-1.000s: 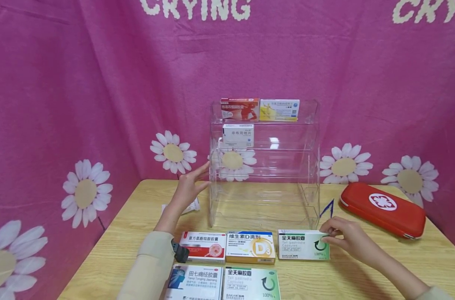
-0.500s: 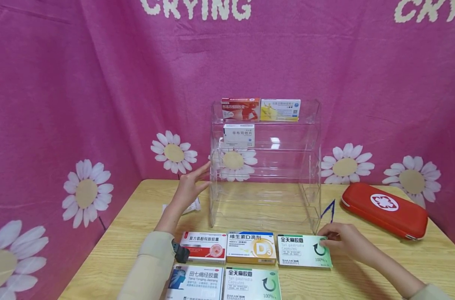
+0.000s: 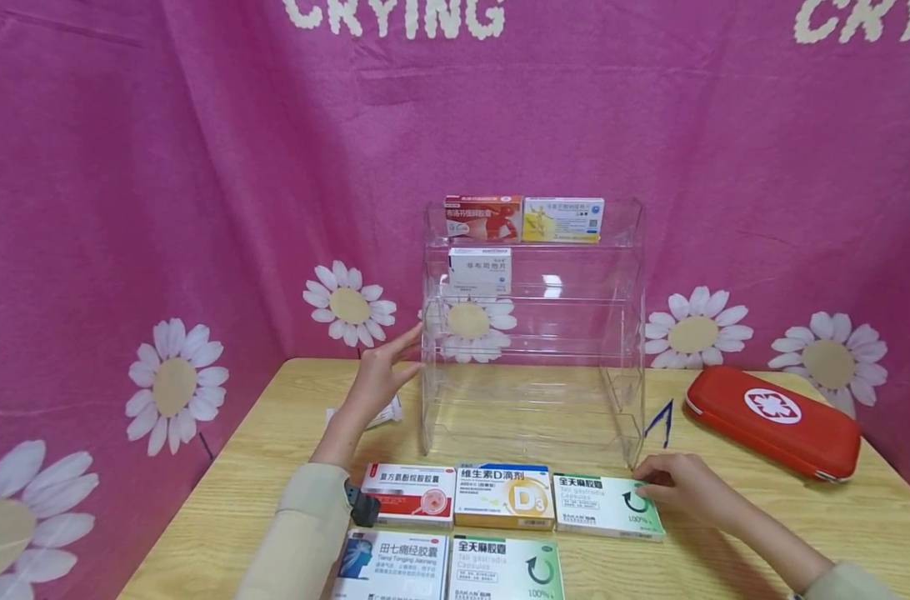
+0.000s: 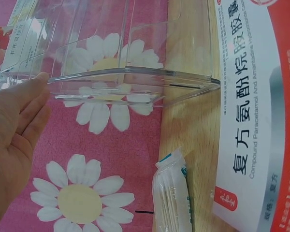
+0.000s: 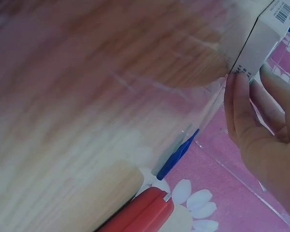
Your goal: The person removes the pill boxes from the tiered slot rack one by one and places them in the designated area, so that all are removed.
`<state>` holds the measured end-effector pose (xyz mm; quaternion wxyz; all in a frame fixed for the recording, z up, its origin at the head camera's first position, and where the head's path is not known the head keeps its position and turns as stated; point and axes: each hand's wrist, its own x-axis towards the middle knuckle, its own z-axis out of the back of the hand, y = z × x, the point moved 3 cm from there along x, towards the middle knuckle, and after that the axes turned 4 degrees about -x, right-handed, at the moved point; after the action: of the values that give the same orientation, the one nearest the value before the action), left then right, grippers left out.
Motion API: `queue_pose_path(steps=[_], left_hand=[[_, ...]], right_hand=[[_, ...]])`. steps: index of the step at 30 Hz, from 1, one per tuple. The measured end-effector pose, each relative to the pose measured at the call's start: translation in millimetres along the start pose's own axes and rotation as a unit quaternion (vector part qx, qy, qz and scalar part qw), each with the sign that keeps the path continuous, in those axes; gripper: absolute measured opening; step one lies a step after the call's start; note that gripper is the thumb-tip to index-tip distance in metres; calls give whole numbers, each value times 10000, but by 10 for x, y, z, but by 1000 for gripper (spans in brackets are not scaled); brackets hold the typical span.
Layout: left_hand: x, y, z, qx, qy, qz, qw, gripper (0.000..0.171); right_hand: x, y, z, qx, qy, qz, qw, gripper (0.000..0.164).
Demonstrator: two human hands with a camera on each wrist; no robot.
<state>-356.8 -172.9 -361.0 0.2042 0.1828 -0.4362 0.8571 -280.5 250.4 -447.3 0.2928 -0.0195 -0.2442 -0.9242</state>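
Observation:
My left hand (image 3: 380,375) rests its fingers against the left side of a clear acrylic display rack (image 3: 530,392); the left wrist view shows the fingertips at the panel's edge. My right hand (image 3: 687,487) pinches the right end of a white-and-green medicine box (image 3: 605,504), which lies on the table. Directly left of it is a yellow-and-white vitamin D box (image 3: 503,497), then a red-and-white capsule box (image 3: 407,493). In front lie a blue-and-white box (image 3: 390,567) and another white-and-green box (image 3: 504,569), both cut off by the frame's bottom.
On the rack's top tier stand a red box (image 3: 483,219) and a yellow-and-white box (image 3: 563,220), with a white box (image 3: 480,272) one tier lower. A red zip case (image 3: 770,423) and blue tweezers (image 3: 659,423) lie right of the rack. Bagged cotton swabs (image 4: 172,198) lie left.
My right hand has brought the white-and-green box slightly nearer and down from a tilt to flat, beside the vitamin D box. The left hand stays at the rack.

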Motion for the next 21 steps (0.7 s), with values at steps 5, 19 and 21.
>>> queue_pose_path(steps=[5, 19, 21], left_hand=[[-3, 1, -5, 5, -20, -65, 10000, 65], [2, 16, 5, 16, -11, -128, 9999, 65], [0, 23, -1, 35, -8, -125, 9999, 65]], right_hand=[[-8, 30, 13, -189, -239, -43, 9995, 12], [380, 444, 545, -1374, -2736, 1299, 9431, 40], [501, 503, 626, -1424, -2901, 1393, 9360, 41]])
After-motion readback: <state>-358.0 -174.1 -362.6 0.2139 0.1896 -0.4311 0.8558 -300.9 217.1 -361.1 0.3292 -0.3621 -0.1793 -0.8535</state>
